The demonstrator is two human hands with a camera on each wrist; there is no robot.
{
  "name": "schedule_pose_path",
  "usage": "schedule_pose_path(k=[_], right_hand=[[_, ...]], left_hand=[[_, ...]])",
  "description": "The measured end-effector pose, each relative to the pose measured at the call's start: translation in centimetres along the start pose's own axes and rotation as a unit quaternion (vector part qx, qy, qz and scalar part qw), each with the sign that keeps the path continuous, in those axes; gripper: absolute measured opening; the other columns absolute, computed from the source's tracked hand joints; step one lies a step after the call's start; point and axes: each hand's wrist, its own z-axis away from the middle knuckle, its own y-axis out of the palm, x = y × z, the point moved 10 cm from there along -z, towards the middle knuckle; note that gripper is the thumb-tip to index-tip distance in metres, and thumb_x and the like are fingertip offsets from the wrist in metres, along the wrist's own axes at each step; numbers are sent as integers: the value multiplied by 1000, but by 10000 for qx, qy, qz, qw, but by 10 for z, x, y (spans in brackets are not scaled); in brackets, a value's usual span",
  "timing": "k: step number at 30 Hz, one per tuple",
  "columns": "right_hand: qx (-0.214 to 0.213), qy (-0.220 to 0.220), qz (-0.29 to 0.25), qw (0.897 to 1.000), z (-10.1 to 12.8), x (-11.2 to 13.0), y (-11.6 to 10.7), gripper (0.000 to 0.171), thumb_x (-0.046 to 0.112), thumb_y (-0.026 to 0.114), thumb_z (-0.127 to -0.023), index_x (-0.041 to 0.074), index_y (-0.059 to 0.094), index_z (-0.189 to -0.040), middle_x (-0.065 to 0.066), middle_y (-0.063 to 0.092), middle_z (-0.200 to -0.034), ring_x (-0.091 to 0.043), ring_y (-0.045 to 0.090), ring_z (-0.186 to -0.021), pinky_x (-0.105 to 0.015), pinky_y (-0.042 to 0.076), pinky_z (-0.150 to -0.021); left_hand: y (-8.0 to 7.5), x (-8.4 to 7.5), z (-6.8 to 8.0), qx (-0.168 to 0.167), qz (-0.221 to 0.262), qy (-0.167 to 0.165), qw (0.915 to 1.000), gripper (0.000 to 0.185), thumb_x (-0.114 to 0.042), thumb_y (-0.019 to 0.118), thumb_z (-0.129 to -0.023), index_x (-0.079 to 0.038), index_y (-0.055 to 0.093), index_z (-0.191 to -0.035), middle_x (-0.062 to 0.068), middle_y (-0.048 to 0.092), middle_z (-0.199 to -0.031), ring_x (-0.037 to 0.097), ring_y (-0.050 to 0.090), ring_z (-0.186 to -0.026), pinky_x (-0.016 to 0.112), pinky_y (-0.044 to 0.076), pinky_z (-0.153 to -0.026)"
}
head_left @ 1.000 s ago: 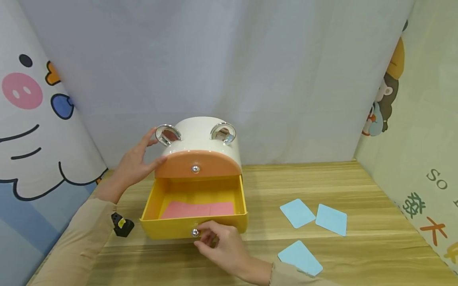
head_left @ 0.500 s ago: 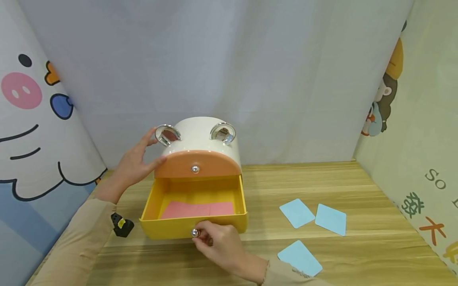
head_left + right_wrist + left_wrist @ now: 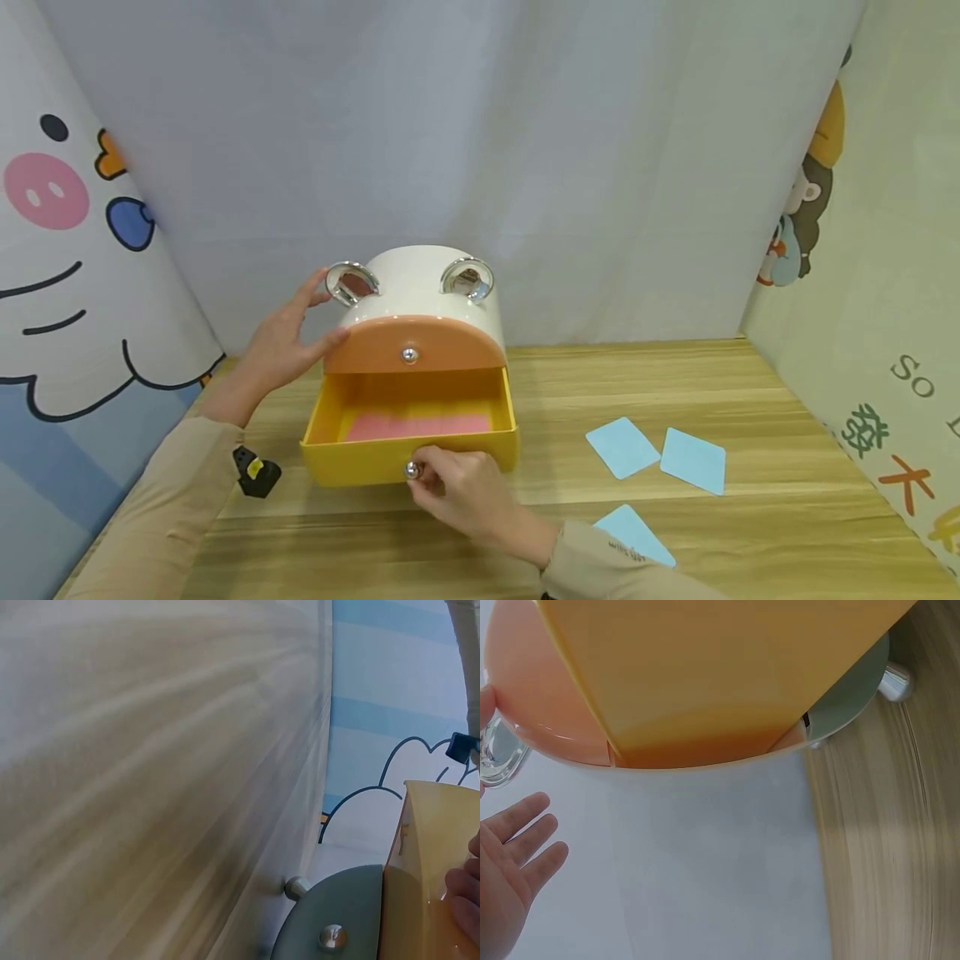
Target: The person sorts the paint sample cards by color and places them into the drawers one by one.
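Right hand [image 3: 467, 493] pinches the knob [image 3: 412, 470] of the yellow drawer [image 3: 351, 465] holding pink paper [image 3: 417, 426]; left hand [image 3: 281, 343], fingers extended, touches the white cabinet [image 3: 417, 283].

Left hand [image 3: 506, 879] at lower left, cut off by the edge, three fingers straight and spread, touching nothing. Another fingertip [image 3: 486, 705] higher up, at the rim of the glossy peach panel [image 3: 540, 690]. Chrome ring [image 3: 501, 754] just below that rim, partly cropped. Yellow drawer [image 3: 697, 675] fills the top middle, sticking out past the peach panel. Grey-green panel [image 3: 849, 696] on its right, silver foot [image 3: 897, 682] beside it. Wood-grain table [image 3: 885, 832] far right, pale cloth [image 3: 690, 862] behind.
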Motion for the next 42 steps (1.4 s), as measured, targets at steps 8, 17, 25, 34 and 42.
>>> schedule_pose_path(k=[8, 17, 25, 34, 42], right_hand=[[124, -31, 278, 9995, -8, -20, 7, 17, 5, 69, -70, 8, 58, -83, 5, 63, -67, 1, 56, -54, -2, 39, -53], [233, 75, 288, 9993, -18, -41, 14, 15, 5, 70, -71, 7, 59, -82, 3, 63, -66, -1, 55, -53, -4, 39, -51], [331, 165, 460, 9983, -28, -57, 18, 15, 6, 70, -72, 6, 59, -82, 3, 61, -63, -2, 53, -50, -6, 39, -47], [698, 662, 406, 9945, -38, -78, 28, 12, 7, 68, -74, 6, 60, -82, 3, 60, -63, -3, 51, -50, -8, 37, -47], [838, 740, 268, 9934, -41, -85, 31, 13, 7, 69, -73, 7, 59, -81, 2, 62, -64, -4, 54, -51, -9, 39, -47]], left_hand=[[0, -1, -2, 33, 32, -2, 10000, 81, -40, 56, -88, -18, 7, -148, 22, 43, -134, 46, 37, -121, 63, 30, -94], [1, -1, -1, 17, 32, 18, 10000, 80, -40, 56, -88, -19, 7, -148, 22, 43, -134, 45, 38, -120, 61, 32, -94], [3, -1, -2, 112, 12, -64, 9999, 80, -42, 54, -88, -18, 6, -148, 20, 42, -135, 45, 37, -121, 61, 30, -94], [3, 0, -1, 146, 79, -114, 9998, 80, -42, 54, -88, -18, 5, -148, 21, 41, -136, 46, 33, -124, 64, 27, -95], [1, 1, -1, 120, 93, -127, 9998, 80, -42, 54, -88, -19, 6, -148, 21, 42, -135, 46, 33, -123, 64, 27, -95]])
